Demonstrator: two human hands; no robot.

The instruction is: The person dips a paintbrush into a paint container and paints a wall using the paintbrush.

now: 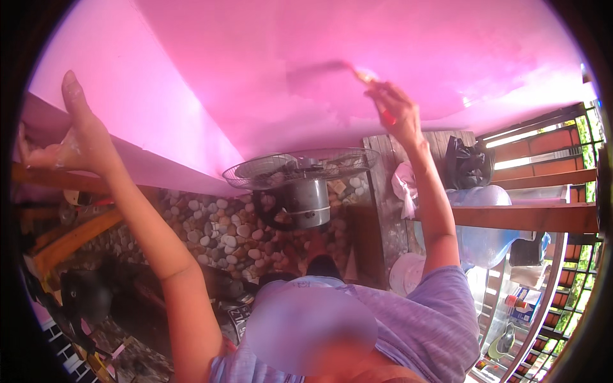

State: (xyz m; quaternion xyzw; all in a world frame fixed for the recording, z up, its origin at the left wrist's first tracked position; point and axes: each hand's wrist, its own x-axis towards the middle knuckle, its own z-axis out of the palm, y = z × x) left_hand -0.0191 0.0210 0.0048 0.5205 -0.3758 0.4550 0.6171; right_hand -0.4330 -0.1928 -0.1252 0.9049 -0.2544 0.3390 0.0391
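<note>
My right hand (397, 112) is raised against the pink wall (255, 38), its fingers closed round the light handle of what looks like a paintbrush (364, 75). Its reddish end points up and left, close to the wall; blur hides the tip. A dark streak, probably a shadow, lies on the wall beyond it. Pale smears mark my left hand (83, 140), which is held out at the far left with thumb and fingers spread. That hand holds nothing and is nearest the paler pink wall face (121, 76); whether it touches is unclear.
Below the wall stands a grey fan (306, 201) with a wide wire guard, over a pebbled floor (223, 233). To the right are a wooden bench (389, 191), a black plastic bag (469, 163), a blue water jug (488, 239) and a rail (523, 218). A dark motorcycle (147, 287) sits lower left.
</note>
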